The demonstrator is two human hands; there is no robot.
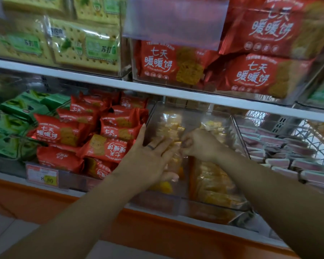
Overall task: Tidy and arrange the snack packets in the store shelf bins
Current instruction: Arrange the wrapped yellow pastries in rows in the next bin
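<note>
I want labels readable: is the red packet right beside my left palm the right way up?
Upside down: the red packet shows its white lettering inverted.

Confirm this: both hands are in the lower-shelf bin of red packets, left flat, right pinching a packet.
Wrong bin. The head view shows both hands in the clear bin of yellow packets beside the red packets; left hand flat, right hand pinching one.

A shop: white shelves (pixel 94 82) carry clear plastic bins (pixel 191 109) stocked with many identical goods. Red biscuit packets (pixel 249 75) sit at 9 and 1 o'clock, green soda-cracker packets (pixel 86 45) at 11 o'clock, and clear-wrapped yellow biscuits (pixel 213 180) near centre. A printed price tag (pixel 42 176) fronts the shelf edge at 8 o'clock.
</note>
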